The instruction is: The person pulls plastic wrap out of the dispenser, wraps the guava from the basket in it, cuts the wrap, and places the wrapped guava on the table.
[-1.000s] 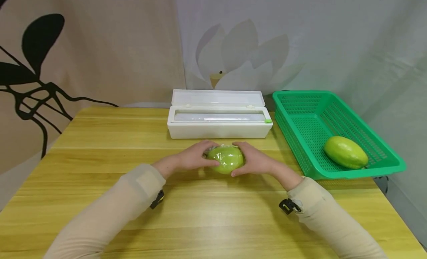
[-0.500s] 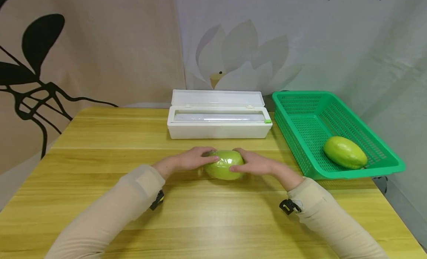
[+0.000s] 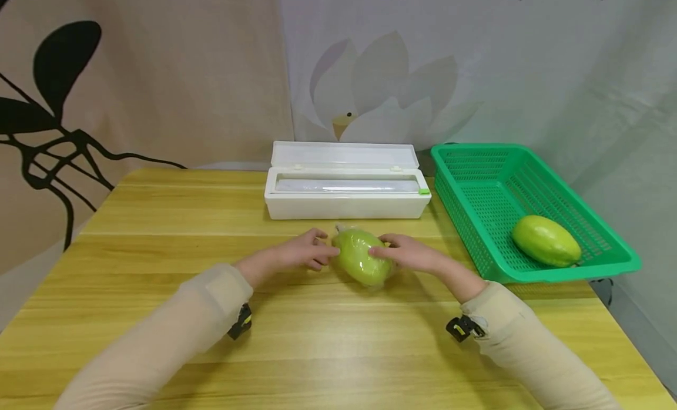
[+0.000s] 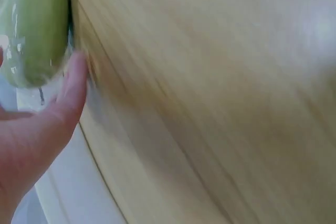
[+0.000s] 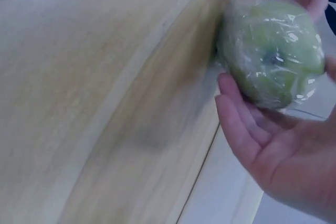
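Observation:
A green papaya point(image 3: 362, 260) in wrinkled clear cling film is held a little above the middle of the wooden table, tilted, with a tuft of film at its far left end. My right hand point(image 3: 412, 255) grips its right side, thumb on top and fingers curled underneath, as the right wrist view shows. On the other side, my left hand point(image 3: 304, 251) has loosely bent fingers, the fingertips right at the fruit's left side. In the left wrist view, the wrapped papaya point(image 4: 37, 30) appears just beyond that hand's extended digit point(image 4: 73, 87).
Behind the hands stands a white cling film dispenser point(image 3: 346, 208), its lid raised and a film roll inside. To the right, a green plastic basket point(image 3: 449, 204) holds another green papaya point(image 3: 546, 241). A printed curtain point(image 3: 211, 75) hangs behind the table.
The papaya has turned from lying crosswise between both hands to slanting, its left end now pointing away. My left hand has eased off leftward, while the right keeps its hold.

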`<move>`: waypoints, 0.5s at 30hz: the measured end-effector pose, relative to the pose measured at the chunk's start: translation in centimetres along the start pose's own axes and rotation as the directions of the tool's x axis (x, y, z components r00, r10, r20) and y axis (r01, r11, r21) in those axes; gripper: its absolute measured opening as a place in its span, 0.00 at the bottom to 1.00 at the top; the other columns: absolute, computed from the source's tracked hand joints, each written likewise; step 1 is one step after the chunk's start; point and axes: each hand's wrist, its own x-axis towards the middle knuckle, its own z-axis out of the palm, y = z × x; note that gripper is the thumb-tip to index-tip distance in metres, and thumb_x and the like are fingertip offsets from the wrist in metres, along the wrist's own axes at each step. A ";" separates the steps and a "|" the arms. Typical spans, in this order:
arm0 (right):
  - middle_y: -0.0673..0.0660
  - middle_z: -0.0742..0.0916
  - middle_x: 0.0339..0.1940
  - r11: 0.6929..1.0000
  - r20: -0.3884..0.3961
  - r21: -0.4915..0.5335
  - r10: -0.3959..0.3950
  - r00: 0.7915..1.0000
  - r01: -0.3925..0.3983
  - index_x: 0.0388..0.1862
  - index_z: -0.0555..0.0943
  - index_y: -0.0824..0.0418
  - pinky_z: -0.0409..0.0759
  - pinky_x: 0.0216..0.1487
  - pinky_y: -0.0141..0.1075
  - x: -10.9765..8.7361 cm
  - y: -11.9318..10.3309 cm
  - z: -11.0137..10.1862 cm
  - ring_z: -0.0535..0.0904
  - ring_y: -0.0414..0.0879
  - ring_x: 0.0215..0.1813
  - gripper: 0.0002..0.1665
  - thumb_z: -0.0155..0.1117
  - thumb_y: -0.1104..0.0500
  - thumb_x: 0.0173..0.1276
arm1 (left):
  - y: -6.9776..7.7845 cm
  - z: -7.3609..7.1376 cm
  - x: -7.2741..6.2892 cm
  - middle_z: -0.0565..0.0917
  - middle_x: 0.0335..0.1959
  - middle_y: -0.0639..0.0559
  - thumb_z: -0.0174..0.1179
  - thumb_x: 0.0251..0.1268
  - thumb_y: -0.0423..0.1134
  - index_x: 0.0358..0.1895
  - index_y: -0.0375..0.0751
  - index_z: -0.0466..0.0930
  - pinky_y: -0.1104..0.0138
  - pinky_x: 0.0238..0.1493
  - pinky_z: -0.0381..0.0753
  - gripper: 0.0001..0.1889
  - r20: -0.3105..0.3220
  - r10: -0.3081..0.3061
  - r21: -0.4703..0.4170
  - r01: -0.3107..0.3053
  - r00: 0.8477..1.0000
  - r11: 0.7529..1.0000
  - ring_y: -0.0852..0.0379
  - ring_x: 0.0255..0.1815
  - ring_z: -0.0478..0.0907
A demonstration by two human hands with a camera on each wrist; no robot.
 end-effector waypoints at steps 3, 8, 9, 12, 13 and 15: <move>0.68 0.81 0.52 0.996 0.042 0.077 0.034 0.999 -0.037 0.63 0.67 0.72 0.81 0.50 0.45 0.0 0.0 0.0 0.81 0.54 0.47 0.38 0.45 0.41 0.71 | 0.0 0.7 -0.2 0.74 0.53 0.35 0.46 0.72 0.47 0.62 0.25 0.58 0.62 0.51 0.81 0.28 0.087 -0.041 -0.009 0.042 0.995 0.999 0.48 0.49 0.79; 0.72 0.83 0.45 0.965 0.097 0.250 0.051 0.994 -0.074 0.64 0.64 0.77 0.84 0.45 0.43 -0.2 -0.1 0.4 0.84 0.52 0.40 0.36 0.40 0.46 0.74 | 0.2 2.2 0.0 0.74 0.50 0.34 0.41 0.74 0.48 0.64 0.22 0.54 0.61 0.52 0.80 0.30 0.068 -0.041 -0.153 0.051 0.997 0.987 0.49 0.46 0.78; 0.72 0.83 0.44 0.957 0.097 0.279 0.054 0.994 -0.080 0.64 0.64 0.77 0.84 0.45 0.43 -0.2 -0.1 0.5 0.84 0.52 0.40 0.36 0.41 0.46 0.74 | 0.2 2.4 0.1 0.74 0.49 0.34 0.41 0.74 0.48 0.65 0.22 0.53 0.61 0.53 0.80 0.30 0.051 -0.046 -0.172 0.054 0.998 0.984 0.49 0.46 0.78; 0.72 0.83 0.44 0.934 0.096 0.349 0.047 0.994 -0.078 0.63 0.64 0.78 0.83 0.47 0.43 -0.2 -0.2 0.9 0.83 0.50 0.40 0.35 0.44 0.48 0.73 | 0.3 2.6 0.1 0.73 0.50 0.32 0.43 0.74 0.45 0.65 0.22 0.51 0.61 0.53 0.80 0.30 0.009 -0.060 -0.204 0.061 0.998 0.977 0.49 0.45 0.77; 0.71 0.83 0.44 0.926 0.095 0.369 0.044 0.994 -0.076 0.63 0.64 0.78 0.83 0.47 0.43 -0.2 -0.2 1.0 0.83 0.49 0.39 0.34 0.44 0.49 0.73 | 0.3 2.5 0.1 0.73 0.50 0.31 0.43 0.73 0.45 0.65 0.22 0.51 0.60 0.53 0.80 0.30 -0.006 -0.062 -0.207 0.060 0.998 0.977 0.48 0.45 0.77; 0.71 0.83 0.43 0.917 0.092 0.392 0.035 0.995 -0.068 0.63 0.63 0.78 0.83 0.47 0.42 -0.2 -0.4 1.1 0.83 0.50 0.40 0.34 0.45 0.49 0.73 | 0.6 2.3 0.0 0.72 0.52 0.29 0.45 0.73 0.44 0.65 0.21 0.51 0.59 0.53 0.80 0.30 -0.032 -0.065 -0.209 0.057 0.997 0.976 0.47 0.45 0.78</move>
